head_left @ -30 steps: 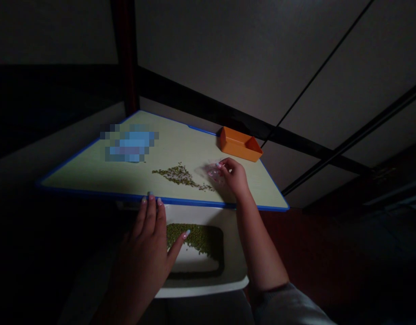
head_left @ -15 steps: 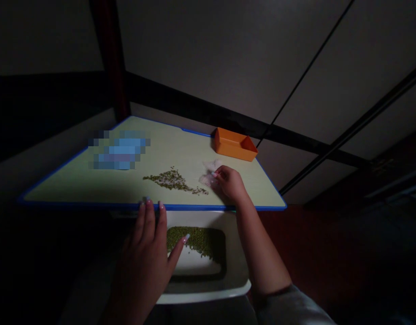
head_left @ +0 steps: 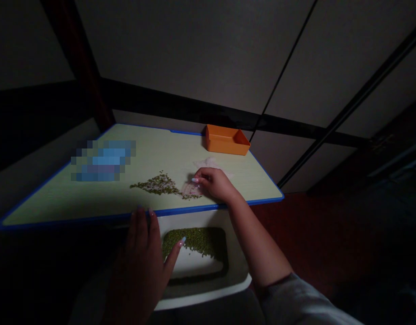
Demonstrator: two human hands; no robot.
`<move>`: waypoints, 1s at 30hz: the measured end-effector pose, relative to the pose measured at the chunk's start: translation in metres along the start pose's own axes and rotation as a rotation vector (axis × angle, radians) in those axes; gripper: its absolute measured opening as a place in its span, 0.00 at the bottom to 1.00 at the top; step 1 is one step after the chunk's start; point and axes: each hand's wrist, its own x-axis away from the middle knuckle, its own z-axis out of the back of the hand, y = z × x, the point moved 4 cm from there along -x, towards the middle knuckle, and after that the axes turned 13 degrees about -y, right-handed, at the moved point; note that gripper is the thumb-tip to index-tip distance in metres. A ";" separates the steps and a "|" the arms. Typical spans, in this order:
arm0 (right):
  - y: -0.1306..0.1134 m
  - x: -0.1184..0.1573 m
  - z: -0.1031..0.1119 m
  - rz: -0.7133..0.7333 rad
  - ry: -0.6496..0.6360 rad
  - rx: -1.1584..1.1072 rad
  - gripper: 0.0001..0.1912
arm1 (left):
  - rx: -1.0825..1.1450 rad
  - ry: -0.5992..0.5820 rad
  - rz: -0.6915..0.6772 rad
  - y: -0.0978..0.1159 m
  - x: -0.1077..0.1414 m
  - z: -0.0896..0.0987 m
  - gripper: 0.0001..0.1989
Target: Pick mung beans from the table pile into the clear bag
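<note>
My right hand point(head_left: 212, 183) is over the table board, thumb and fingers pinched together beside the right end of a pile of small green beans point(head_left: 156, 184). Whatever is in the pinch is too small to make out. Around and under that hand are pale whitish-pink patches point(head_left: 209, 162), whose nature I cannot tell. My left hand point(head_left: 143, 253) is open, fingers stretched towards the board's near edge and thumb over a white basin point(head_left: 208, 295). More green beans point(head_left: 194, 239) lie along the far side of the basin's floor.
An orange open box point(head_left: 226, 142) stands at the back right of the pale yellow board point(head_left: 92, 203), which has a blue rim. A blurred-out bluish item point(head_left: 104, 162) lies at its left. Wall panels point(head_left: 194, 54) rise close behind.
My right hand has moved left and nearer the beans, still pinched. The right tail of the pile looks shorter. My left hand keeps its pose while the view has shifted slightly.
</note>
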 end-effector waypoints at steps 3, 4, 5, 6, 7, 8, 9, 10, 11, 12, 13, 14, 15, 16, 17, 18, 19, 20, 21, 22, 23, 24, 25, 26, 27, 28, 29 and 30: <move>0.000 0.003 0.002 0.029 -0.038 -0.070 0.08 | 0.003 0.008 -0.002 0.001 -0.001 0.001 0.44; 0.000 0.004 0.003 0.035 -0.047 -0.085 0.08 | 0.003 0.009 -0.001 0.001 -0.001 0.002 0.44; 0.000 0.005 0.003 0.041 -0.054 -0.098 0.08 | 0.004 0.010 0.001 0.001 -0.002 0.002 0.44; -0.001 0.005 0.004 0.045 -0.059 -0.106 0.08 | 0.004 0.008 0.003 0.001 -0.002 0.003 0.44; 0.000 0.006 0.004 0.045 -0.063 -0.109 0.08 | 0.004 0.005 0.005 0.001 -0.002 0.003 0.44; 0.000 0.006 0.005 0.043 -0.064 -0.109 0.08 | 0.004 -0.001 0.005 0.001 -0.002 0.003 0.44; 0.002 0.006 0.005 0.038 -0.064 -0.105 0.08 | 0.003 -0.006 0.003 0.001 -0.002 0.003 0.44; 0.003 0.006 0.004 0.032 -0.063 -0.098 0.07 | 0.002 -0.007 -0.002 0.001 -0.002 0.003 0.43; 0.005 0.006 0.004 0.025 -0.060 -0.091 0.07 | 0.002 -0.007 -0.006 0.001 -0.002 0.003 0.43; 0.006 0.006 0.005 0.017 -0.056 -0.084 0.07 | 0.000 -0.006 -0.010 0.001 -0.002 0.003 0.43; 0.008 0.006 0.005 0.009 -0.046 -0.079 0.07 | -0.001 0.002 -0.011 0.001 -0.002 0.003 0.43; 0.009 0.006 0.006 -0.001 -0.031 -0.075 0.07 | -0.002 0.007 -0.011 0.001 -0.002 0.003 0.43; 0.010 0.006 0.008 -0.012 -0.012 -0.072 0.07 | -0.002 0.010 -0.012 0.001 -0.001 0.003 0.43; 0.010 0.007 0.009 -0.022 0.007 -0.070 0.07 | -0.003 0.010 -0.011 0.001 -0.001 0.003 0.43; 0.010 0.007 0.011 -0.030 0.022 -0.071 0.07 | -0.003 0.009 -0.010 0.001 -0.001 0.003 0.43; 0.009 0.008 0.012 -0.033 0.027 -0.078 0.07 | -0.003 0.007 -0.011 0.001 -0.001 0.003 0.43; 0.009 0.008 0.011 -0.030 0.021 -0.094 0.07 | -0.003 0.004 -0.010 0.001 0.000 0.003 0.43; 0.008 0.008 0.010 -0.022 0.004 -0.115 0.07 | -0.002 0.004 -0.008 0.001 0.000 0.003 0.43; 0.007 0.008 0.009 -0.011 -0.019 -0.138 0.07 | 0.002 0.006 -0.005 0.001 0.000 0.003 0.43; 0.006 0.007 0.007 -0.002 -0.042 -0.158 0.07 | 0.006 0.007 -0.003 0.001 0.000 0.003 0.43; 0.006 0.006 0.004 0.004 -0.063 -0.169 0.07 | 0.012 0.009 -0.004 0.001 0.000 0.003 0.43; 0.006 0.005 0.002 0.007 -0.077 -0.169 0.07 | 0.018 0.010 -0.006 0.001 0.000 0.003 0.43; 0.006 0.004 0.001 0.004 -0.081 -0.159 0.07 | 0.023 0.011 -0.009 0.001 0.000 0.003 0.43; 0.007 0.003 0.000 -0.002 -0.077 -0.144 0.07 | 0.029 0.009 -0.009 0.001 -0.001 0.003 0.43; 0.008 0.003 -0.001 -0.010 -0.065 -0.128 0.07 | 0.035 0.006 -0.006 0.002 -0.001 0.003 0.43; 0.010 0.002 0.000 -0.019 -0.048 -0.113 0.08 | 0.040 0.001 0.000 0.002 -0.002 0.003 0.42; 0.011 0.002 0.001 -0.028 -0.026 -0.101 0.08 | 0.044 -0.005 0.008 0.002 -0.002 0.003 0.42; 0.013 0.002 0.003 -0.037 0.001 -0.090 0.08 | 0.048 -0.011 0.013 0.002 -0.002 0.003 0.42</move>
